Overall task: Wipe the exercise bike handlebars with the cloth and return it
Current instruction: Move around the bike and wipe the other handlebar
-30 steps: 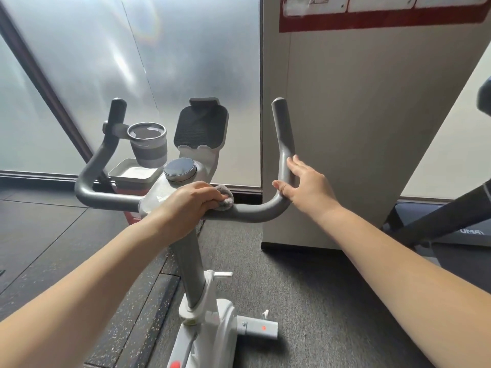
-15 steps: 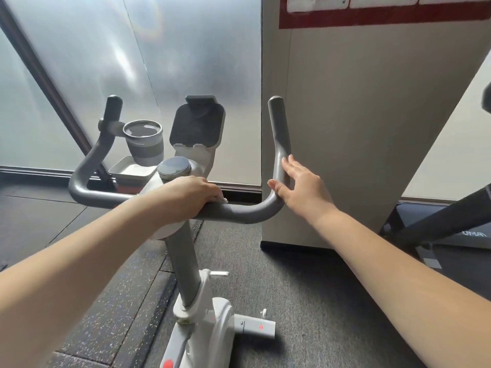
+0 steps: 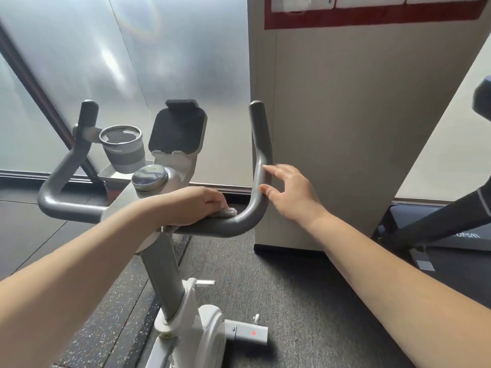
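Note:
The exercise bike's grey handlebars (image 3: 231, 223) curve up at both ends, with a white centre post below. My left hand (image 3: 192, 205) presses a small grey cloth (image 3: 225, 213) onto the horizontal bar just right of the centre; only a corner of the cloth shows past my fingers. My right hand (image 3: 291, 193) rests against the right bend of the bar, fingers spread, thumb and fingertips touching it, holding nothing.
A grey cup holder (image 3: 123, 148), a black tablet rest (image 3: 178, 131) and a round knob (image 3: 150, 177) sit above the bar. A beige pillar (image 3: 332, 128) stands close right. Frosted glass lies behind; another machine (image 3: 438, 221) is at far right.
My left hand has slid the cloth rightward along the bar toward the bend. My right hand has loosened, its fingers lifting and spreading off the upright part.

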